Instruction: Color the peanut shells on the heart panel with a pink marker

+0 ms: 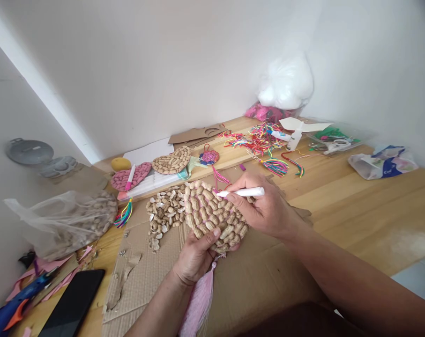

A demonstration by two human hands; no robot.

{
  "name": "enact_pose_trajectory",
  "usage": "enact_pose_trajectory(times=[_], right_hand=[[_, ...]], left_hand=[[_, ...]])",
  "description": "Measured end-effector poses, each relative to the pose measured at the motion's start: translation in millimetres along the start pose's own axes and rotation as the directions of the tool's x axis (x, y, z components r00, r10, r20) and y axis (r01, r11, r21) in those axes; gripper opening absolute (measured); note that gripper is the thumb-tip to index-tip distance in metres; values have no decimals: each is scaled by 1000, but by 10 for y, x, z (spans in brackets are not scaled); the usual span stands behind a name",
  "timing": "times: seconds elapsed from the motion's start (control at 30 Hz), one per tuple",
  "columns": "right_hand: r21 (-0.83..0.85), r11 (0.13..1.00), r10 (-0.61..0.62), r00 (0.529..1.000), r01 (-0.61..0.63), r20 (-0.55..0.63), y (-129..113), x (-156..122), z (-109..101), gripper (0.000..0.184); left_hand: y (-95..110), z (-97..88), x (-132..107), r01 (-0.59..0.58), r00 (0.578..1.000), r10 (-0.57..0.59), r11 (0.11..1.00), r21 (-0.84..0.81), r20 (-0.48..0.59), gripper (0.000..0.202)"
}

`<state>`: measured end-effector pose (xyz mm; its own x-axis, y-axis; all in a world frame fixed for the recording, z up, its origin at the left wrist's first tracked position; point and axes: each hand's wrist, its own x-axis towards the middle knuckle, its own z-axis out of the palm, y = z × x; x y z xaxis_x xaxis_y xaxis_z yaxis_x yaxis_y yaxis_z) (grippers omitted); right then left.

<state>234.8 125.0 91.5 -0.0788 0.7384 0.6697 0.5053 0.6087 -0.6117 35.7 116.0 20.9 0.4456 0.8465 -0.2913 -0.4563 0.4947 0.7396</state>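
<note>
- Left hand (194,257): thumb and fingers clamp the near rim of the peanut-shell ornament (212,215), over the cardboard sheet (254,281) at the table (356,201) near edge; pink tassel (200,302) hangs below.
- Right hand (264,210): fingers pinch the white marker (245,192), tip on the ornament's far edge.

Bright, soft light; edges warped.

No legible text, brand, number or sign anywhere in view. Blue and pink print on crumpled plastic bag (384,161) at far right: too blurred to read. Label on small white bottle (280,135) among coloured threads: too small to read. White marker (245,192): no readable marking.
</note>
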Motion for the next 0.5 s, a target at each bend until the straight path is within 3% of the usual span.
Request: enact_pose_trajectory(times=[0.2, 0.5], right_hand=[[-34, 999, -42, 999, 41, -34, 38, -9, 26, 5], [-138, 987, -92, 995, 87, -28, 1, 12, 30, 8]], left_hand=[[2, 36, -4, -8, 1000, 8, 1000, 4, -12, 83], [-50, -12, 18, -48, 999, 48, 999, -2, 21, 74]])
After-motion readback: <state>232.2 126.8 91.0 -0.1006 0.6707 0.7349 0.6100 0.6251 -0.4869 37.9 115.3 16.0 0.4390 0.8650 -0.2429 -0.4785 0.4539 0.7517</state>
